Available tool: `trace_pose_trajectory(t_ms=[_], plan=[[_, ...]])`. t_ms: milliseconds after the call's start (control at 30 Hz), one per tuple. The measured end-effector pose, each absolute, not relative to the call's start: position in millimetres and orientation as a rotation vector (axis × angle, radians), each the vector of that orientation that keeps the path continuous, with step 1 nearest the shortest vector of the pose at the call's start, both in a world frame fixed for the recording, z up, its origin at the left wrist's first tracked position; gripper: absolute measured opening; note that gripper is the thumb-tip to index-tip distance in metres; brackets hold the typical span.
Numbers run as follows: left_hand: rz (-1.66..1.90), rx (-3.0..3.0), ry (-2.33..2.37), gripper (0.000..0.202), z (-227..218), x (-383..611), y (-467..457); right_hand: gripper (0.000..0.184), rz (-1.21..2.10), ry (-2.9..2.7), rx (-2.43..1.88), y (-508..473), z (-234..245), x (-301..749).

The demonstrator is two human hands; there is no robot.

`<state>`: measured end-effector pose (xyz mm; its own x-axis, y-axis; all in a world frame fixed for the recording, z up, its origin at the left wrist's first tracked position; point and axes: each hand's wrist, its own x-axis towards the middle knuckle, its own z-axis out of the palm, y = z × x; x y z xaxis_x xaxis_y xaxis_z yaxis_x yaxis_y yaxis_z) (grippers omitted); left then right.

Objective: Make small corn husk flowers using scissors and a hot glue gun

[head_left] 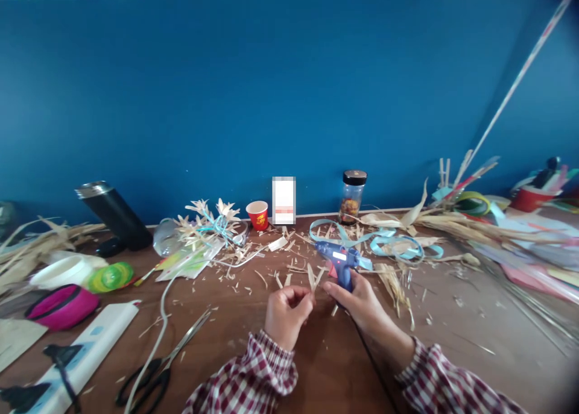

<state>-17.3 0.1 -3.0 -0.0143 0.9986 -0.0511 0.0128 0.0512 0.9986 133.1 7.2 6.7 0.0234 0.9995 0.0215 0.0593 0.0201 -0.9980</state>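
My right hand (364, 302) is wrapped round the handle of a blue hot glue gun (344, 276), its nozzle pointing to the left. A dark cord runs from below that hand towards the front edge. Close beside it, my left hand (289, 314) is closed in a pinch on a small pale piece of corn husk (312, 278), which sticks up in pointed strips from the fingertips. The nozzle is above the husk piece and looks apart from it. Light blue ribbon (393, 245) lies in loops behind the gun, and husk scraps are scattered around both hands.
Scissors (167, 357) and a white power strip (88, 354) lie at the left, with a white cable (163, 308) between. Husk flowers (212, 224), a red paper cup (257, 216), a lidded jar (353, 198) and a black flask (117, 215) stand before the blue partition (289, 88).
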Motion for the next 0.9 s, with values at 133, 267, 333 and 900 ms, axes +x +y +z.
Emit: trace_pose_trajectory(t_ms=[133, 267, 333, 900], plan=[[1.089, 1.189, 1.221, 0.018, -5.1, -15.6, -2.6, 0.039, 1.265, -1.225, -1.152, 6.9, 9.9, 133.6], [1.035, 1.211, 1.201, 0.017, -4.9, -15.0, -3.3, 0.036, 1.283, -1.279, -1.121, 7.1, 7.5, 133.8], [1.018, 1.209, 1.205, 0.017, -4.8, -14.0, -3.6, 0.035, 1.271, -1.286, -1.121, 7.2, 6.7, 133.5], [1.006, 1.141, 1.237, 0.016, -7.4, -10.2, -4.8, 0.031, 1.120, -1.196, -1.255, 3.3, 8.7, 128.2]])
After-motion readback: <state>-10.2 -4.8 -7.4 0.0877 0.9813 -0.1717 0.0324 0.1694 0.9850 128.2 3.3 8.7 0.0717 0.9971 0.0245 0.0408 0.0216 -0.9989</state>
